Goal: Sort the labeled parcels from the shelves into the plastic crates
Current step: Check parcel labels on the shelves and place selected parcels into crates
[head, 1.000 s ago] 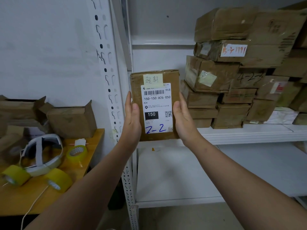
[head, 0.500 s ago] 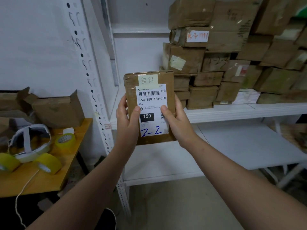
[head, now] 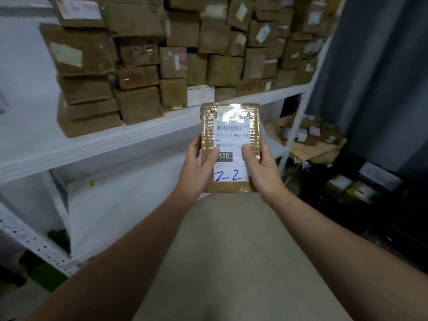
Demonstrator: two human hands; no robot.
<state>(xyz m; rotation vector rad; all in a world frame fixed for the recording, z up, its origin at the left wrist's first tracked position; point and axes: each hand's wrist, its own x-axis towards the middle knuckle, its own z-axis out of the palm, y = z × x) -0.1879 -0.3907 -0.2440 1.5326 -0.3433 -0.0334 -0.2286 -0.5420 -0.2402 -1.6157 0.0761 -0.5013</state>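
Parcel: flat brown cardboard parcel (head: 230,147), taped over, held upright in the air at mid-frame, face toward the camera.
Label: white shipping label (head: 232,144) on the front; printed "150-150-A26-050", a dark box reading "150", blue handwritten "2-2" at the bottom. Glare covers the top strip.
Left hand (head: 196,169): grips the parcel's lower left edge, thumb lying across the front beside the "150" box, fingers behind, out of sight.
Right hand (head: 261,169): grips the lower right edge the same way, thumb on the label's right margin.
Position: parcel sits between the two hands, in front of the white shelf (head: 115,140) and apart from it.
Shelf load: stacked cardboard parcels (head: 162,66), many deep, blurred.
Lower right: dark crates (head: 382,212) on the floor with parcels inside; dim, details unreadable.
Below: pale floor (head: 231,251).
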